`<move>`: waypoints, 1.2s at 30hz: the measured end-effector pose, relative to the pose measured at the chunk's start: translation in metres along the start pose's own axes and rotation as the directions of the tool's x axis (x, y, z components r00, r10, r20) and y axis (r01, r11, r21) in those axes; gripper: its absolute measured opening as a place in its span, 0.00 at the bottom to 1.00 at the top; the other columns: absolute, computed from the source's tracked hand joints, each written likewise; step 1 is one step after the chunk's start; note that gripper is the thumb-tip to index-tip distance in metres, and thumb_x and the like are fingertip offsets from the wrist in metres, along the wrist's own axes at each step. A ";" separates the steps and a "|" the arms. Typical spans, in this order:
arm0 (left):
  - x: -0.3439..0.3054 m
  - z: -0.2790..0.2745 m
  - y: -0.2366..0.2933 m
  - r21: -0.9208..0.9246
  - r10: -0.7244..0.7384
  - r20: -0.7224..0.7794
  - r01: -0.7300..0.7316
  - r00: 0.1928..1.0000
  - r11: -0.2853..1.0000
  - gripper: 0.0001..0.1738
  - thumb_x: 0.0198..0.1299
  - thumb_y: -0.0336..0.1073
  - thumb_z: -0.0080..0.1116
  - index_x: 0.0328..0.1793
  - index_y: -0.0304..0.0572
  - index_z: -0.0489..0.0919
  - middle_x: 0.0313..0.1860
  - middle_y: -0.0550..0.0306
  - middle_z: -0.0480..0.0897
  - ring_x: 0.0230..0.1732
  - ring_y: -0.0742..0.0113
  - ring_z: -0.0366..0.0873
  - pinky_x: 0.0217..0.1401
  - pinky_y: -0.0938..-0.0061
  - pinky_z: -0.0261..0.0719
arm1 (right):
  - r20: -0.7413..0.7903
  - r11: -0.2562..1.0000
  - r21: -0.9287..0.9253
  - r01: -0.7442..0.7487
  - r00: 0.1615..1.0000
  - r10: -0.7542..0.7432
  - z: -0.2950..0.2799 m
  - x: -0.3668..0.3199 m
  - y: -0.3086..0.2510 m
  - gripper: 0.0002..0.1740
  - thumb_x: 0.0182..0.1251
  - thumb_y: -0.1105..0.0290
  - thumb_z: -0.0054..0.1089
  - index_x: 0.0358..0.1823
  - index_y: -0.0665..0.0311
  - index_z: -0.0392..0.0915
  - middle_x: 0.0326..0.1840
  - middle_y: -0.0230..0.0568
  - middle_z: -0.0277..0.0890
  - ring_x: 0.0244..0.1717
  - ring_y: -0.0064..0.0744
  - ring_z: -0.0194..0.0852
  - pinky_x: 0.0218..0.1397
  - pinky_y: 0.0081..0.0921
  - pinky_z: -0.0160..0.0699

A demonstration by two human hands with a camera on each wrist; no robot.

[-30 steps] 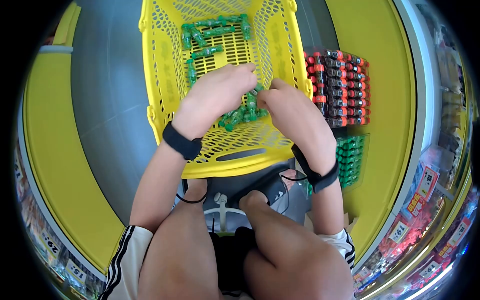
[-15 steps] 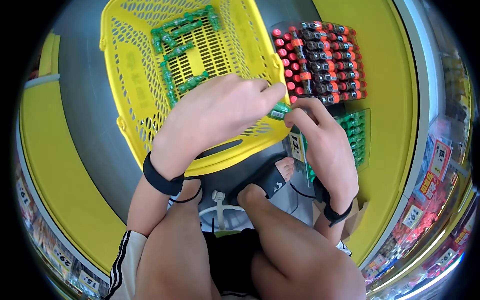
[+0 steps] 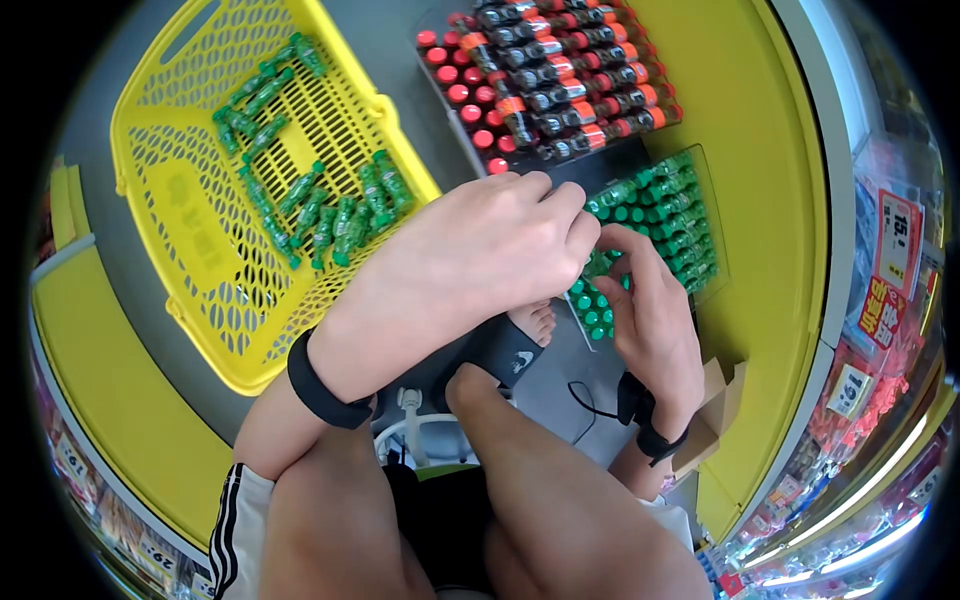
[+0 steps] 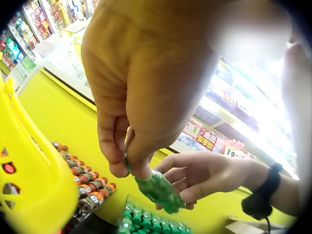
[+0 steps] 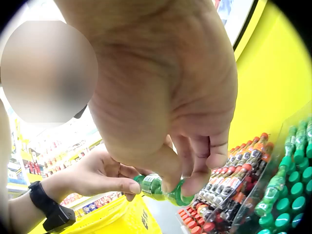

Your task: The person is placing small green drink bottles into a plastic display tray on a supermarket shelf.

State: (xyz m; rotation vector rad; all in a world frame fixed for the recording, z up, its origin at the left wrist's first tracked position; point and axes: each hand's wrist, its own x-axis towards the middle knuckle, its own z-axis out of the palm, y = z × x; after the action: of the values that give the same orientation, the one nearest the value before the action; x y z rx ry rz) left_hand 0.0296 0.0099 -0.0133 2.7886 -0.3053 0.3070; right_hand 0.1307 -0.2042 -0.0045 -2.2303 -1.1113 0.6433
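A small green soda bottle (image 4: 157, 189) with a pale label is held between my two hands. My left hand (image 3: 500, 240) pinches its cap end between thumb and fingertips. At the other end, the thumb and fingers of my right hand (image 3: 655, 330) grip the base, as the right wrist view shows. From the head camera, the left hand's fingers mostly hide this bottle. Both hands are over the near left side of a clear crate (image 3: 727, 250) packed with green bottles (image 3: 690, 235). Left of them, a yellow shopping basket (image 3: 185, 215) contains more small green bottles (image 3: 350, 228).
Beyond the hands stands a second crate of dark cola bottles (image 3: 560, 80) with red caps, some lying stacked. A cardboard box (image 3: 715, 410) sits open near my right wrist. Shelves with price tags (image 3: 850, 388) line the right edge. My sandalled foot (image 3: 500, 355) is below the hands.
Both hands have moved right, from inside the basket to over the green-bottle crate, with one green bottle between them. The head view has turned right, so the basket now appears farther left.
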 end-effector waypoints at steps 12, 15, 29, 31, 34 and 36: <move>0.056 0.052 0.042 0.038 0.073 0.109 -0.078 0.991 0.996 0.14 0.50 0.36 0.72 0.41 0.40 0.85 0.40 0.60 0.80 0.48 0.66 0.83 0.51 0.75 0.89 | -0.012 0.970 0.154 -0.189 0.981 0.193 0.013 -0.024 0.056 0.24 0.64 0.78 0.74 0.61 0.70 0.81 0.39 0.46 0.86 0.36 0.37 0.87 0.43 0.33 0.85; 0.056 0.073 0.048 0.070 0.034 0.087 -0.040 0.996 0.997 0.16 0.52 0.36 0.72 0.46 0.36 0.86 0.47 0.56 0.84 0.51 0.65 0.84 0.55 0.75 0.90 | -0.105 0.927 0.297 -0.228 0.957 0.269 0.030 -0.026 0.069 0.25 0.63 0.79 0.73 0.62 0.71 0.82 0.38 0.44 0.89 0.36 0.30 0.88 0.44 0.29 0.86; 0.027 0.148 0.051 0.120 -0.022 0.077 0.012 0.997 0.993 0.31 0.58 0.30 0.67 0.69 0.25 0.82 0.69 0.44 0.85 0.60 0.60 0.84 0.60 0.74 0.93 | -0.183 0.710 0.545 -0.446 0.763 0.620 0.072 0.001 0.144 0.32 0.71 0.69 0.76 0.70 0.81 0.77 0.40 0.45 0.93 0.32 0.27 0.93 0.37 0.24 0.87; 0.025 0.145 0.052 0.065 -0.049 0.121 0.041 0.991 0.997 0.27 0.58 0.30 0.67 0.65 0.27 0.83 0.62 0.47 0.85 0.58 0.60 0.85 0.57 0.73 0.93 | -0.186 0.694 0.558 -0.455 0.747 0.639 0.073 0.008 0.144 0.35 0.73 0.66 0.78 0.73 0.81 0.75 0.40 0.47 0.93 0.33 0.28 0.94 0.37 0.24 0.88; 0.021 0.147 0.052 -0.017 -0.101 0.150 0.105 0.983 0.994 0.20 0.57 0.28 0.68 0.57 0.31 0.84 0.50 0.52 0.83 0.54 0.61 0.85 0.52 0.72 0.93 | -0.205 0.684 0.561 -0.466 0.723 0.660 0.069 0.017 0.128 0.38 0.75 0.63 0.78 0.75 0.83 0.72 0.40 0.49 0.93 0.34 0.30 0.94 0.38 0.25 0.89; 0.019 0.151 0.051 -0.043 -0.130 0.130 0.137 0.983 0.990 0.17 0.57 0.27 0.68 0.53 0.33 0.83 0.46 0.54 0.81 0.53 0.61 0.85 0.50 0.71 0.93 | -0.228 0.679 0.602 -0.420 0.724 0.651 0.076 0.020 0.132 0.38 0.77 0.62 0.78 0.75 0.84 0.72 0.40 0.50 0.93 0.35 0.31 0.95 0.39 0.25 0.89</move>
State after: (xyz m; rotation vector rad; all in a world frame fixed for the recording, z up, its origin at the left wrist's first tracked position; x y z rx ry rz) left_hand 0.0622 -0.0917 -0.1340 2.7655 -0.1514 0.0890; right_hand 0.1667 -0.2337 -0.1509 -2.0497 0.0145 0.5509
